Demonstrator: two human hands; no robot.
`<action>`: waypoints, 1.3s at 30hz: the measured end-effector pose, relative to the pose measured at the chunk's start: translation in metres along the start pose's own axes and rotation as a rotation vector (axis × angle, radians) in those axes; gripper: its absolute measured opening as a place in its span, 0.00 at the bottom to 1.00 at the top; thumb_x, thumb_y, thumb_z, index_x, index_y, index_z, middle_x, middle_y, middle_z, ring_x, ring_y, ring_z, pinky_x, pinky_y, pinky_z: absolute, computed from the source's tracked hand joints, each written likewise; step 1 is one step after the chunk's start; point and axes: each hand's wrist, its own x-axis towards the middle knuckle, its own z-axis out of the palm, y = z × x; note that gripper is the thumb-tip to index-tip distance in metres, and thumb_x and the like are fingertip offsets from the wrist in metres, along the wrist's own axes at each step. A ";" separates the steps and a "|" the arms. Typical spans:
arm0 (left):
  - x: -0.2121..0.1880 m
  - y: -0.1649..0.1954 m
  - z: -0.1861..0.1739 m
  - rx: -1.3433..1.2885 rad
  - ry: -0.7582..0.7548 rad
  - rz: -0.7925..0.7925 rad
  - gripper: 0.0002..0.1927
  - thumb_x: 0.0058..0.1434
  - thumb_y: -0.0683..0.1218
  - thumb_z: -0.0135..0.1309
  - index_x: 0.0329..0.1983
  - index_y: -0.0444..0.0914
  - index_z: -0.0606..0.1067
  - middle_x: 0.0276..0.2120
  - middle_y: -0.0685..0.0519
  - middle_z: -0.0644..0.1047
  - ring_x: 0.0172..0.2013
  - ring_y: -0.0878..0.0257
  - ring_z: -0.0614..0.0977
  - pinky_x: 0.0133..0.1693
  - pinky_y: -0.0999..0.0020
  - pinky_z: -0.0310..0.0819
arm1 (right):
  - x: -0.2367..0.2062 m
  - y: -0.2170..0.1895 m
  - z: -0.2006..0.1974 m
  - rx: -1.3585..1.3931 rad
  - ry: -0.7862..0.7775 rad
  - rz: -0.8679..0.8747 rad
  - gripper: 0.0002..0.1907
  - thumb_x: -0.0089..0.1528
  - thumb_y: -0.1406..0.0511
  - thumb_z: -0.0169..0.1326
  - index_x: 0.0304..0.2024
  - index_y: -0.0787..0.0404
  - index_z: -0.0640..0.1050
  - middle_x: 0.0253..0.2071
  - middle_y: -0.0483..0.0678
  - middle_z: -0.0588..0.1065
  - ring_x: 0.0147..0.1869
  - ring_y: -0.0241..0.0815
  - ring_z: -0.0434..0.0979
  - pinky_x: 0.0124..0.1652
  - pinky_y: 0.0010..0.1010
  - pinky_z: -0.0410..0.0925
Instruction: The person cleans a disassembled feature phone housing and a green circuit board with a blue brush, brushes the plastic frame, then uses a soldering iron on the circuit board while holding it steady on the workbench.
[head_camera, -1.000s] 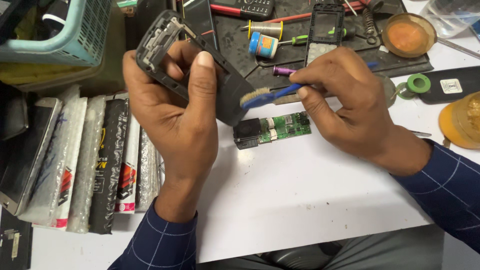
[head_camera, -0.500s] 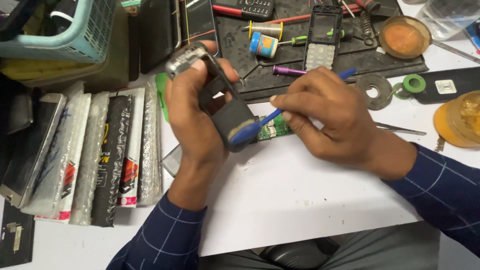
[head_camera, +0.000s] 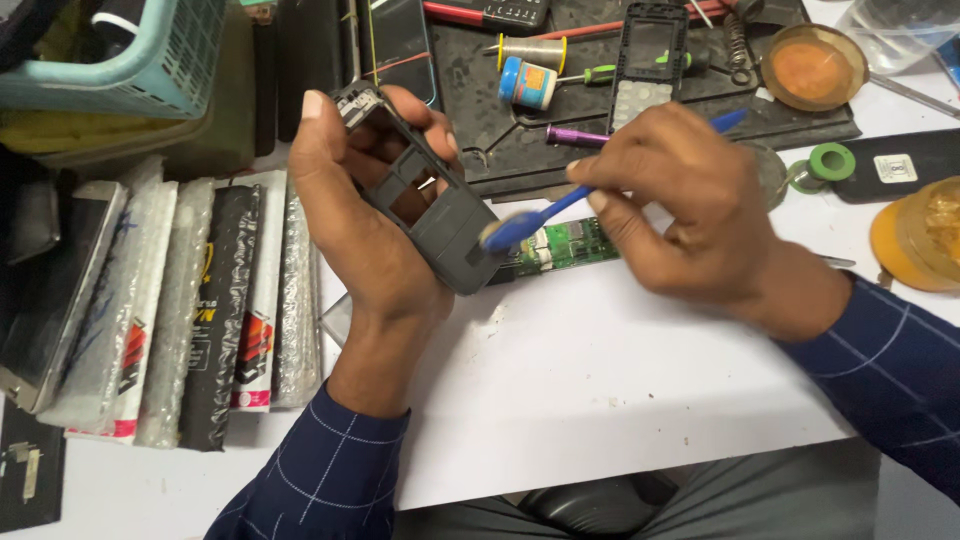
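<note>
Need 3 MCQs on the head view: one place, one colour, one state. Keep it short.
1. Where does the green circuit board lie?
A. in the basket
B. on the white table, below the brush
C. in the left hand

2. What colour is the brush handle?
A. blue
B. red
C. yellow

3. How is the dark phone housing held?
A. flat on the table
B. in the left hand, lifted
C. by both hands

Key: 1 B, board rests on the table. 2 A, handle is blue. 3 B, the right hand grips only the brush.

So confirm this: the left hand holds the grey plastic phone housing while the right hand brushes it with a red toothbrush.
Not quite: the toothbrush is blue, not red, as the head view shows. The left hand does hold the grey plastic phone housing, and the right hand brushes it.
</note>
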 end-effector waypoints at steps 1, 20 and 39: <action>-0.001 -0.001 0.001 0.015 -0.007 -0.005 0.29 0.77 0.62 0.33 0.41 0.35 0.73 0.29 0.48 0.76 0.30 0.64 0.73 0.32 0.69 0.65 | 0.000 0.000 0.000 0.008 -0.003 -0.005 0.11 0.60 0.74 0.61 0.46 0.63 0.81 0.38 0.50 0.75 0.38 0.43 0.74 0.38 0.34 0.67; 0.001 0.000 0.003 0.094 0.033 0.143 0.21 0.78 0.59 0.38 0.55 0.37 0.68 0.41 0.51 0.77 0.30 0.68 0.75 0.28 0.71 0.72 | -0.007 0.010 0.002 -0.027 0.173 0.249 0.05 0.73 0.71 0.55 0.50 0.66 0.78 0.39 0.50 0.76 0.36 0.35 0.74 0.29 0.25 0.67; -0.002 0.008 0.000 -0.065 -0.213 0.053 0.11 0.74 0.41 0.60 0.54 0.31 0.74 0.45 0.42 0.81 0.45 0.55 0.86 0.43 0.57 0.85 | -0.015 0.012 -0.004 0.274 0.117 0.156 0.10 0.78 0.66 0.46 0.52 0.68 0.63 0.41 0.52 0.80 0.37 0.32 0.82 0.36 0.20 0.75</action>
